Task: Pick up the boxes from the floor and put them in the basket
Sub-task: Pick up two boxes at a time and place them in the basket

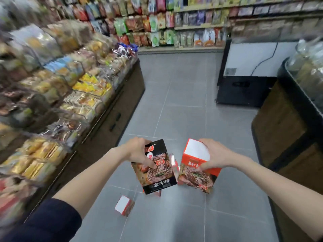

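Observation:
My left hand (pixel 139 152) grips a black box (pixel 157 173) with a steak picture, held above the grey floor. My right hand (pixel 215 154) grips a red box (pixel 194 165) with a white end panel, turned upside down, close beside the black one. Between the two held boxes a further red box (pixel 174 165) shows edge-on. A small red box with a white face (pixel 124 205) lies on the floor tiles below my left forearm. No basket is in view.
A long snack display (pixel 70 88) with a wooden base runs along the left. A white and black freezer cabinet (pixel 248 74) stands at the back right, a wooden counter (pixel 286 130) on the right. Packet shelves (pixel 183 23) line the far wall.

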